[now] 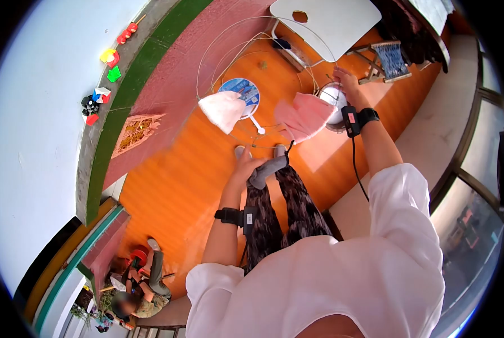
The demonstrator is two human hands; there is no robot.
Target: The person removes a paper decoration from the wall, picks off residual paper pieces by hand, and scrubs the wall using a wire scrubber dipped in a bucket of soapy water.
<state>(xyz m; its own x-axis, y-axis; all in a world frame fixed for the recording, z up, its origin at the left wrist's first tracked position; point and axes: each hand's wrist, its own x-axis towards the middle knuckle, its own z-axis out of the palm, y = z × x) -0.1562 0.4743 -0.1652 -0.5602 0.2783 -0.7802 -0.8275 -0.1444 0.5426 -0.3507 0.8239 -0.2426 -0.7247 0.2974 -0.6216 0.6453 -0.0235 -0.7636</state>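
My left hand [244, 164] is closed at the near edge of a thin wire frame [254, 146]. Against its fingers lies a grey cloth piece [269, 172] with a dark tip. My right hand [349, 87] is raised at the far right, its fingers closed on the frame's wire. A white fluffy cloth piece [222, 110] hangs at the left of the frame, a pink one [305, 117] at its right. Both forearms wear black straps with small boxes. Exact finger contact on the thin wire is hard to make out.
Beyond the frame are a blue round fan [241, 94], a white table [326, 19], a metal bucket [335, 104] and a folding stool [392, 61]. Small coloured toys [97, 101] line the left ledge. Another person [145, 293] sits at the lower left near a red container [139, 257].
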